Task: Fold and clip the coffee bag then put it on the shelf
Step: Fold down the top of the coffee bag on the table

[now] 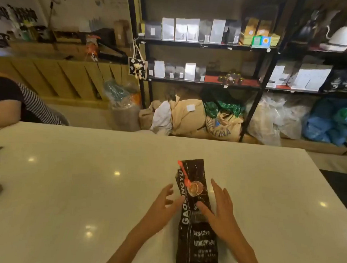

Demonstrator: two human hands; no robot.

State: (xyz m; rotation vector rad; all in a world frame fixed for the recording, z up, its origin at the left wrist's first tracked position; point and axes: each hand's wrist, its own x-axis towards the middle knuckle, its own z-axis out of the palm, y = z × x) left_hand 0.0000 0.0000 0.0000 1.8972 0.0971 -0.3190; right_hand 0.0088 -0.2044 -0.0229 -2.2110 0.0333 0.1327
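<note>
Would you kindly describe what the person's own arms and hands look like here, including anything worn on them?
Both forearms are bare as far as the frame shows: no sleeves, gloves or watch are visible. The left hand and right hand show no rings or bracelets that can be made out, though the picture is slightly blurred. The fingers are slender and the nails appear short and unpainted.

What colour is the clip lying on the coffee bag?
Orange-red; the clip shows best in the head view.

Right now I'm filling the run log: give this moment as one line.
stage: pre-fold | coffee bag: flat on table, unfolded | red clip: lying on bag | left hand: open beside bag | right hand: open, fingertips on bag
</note>
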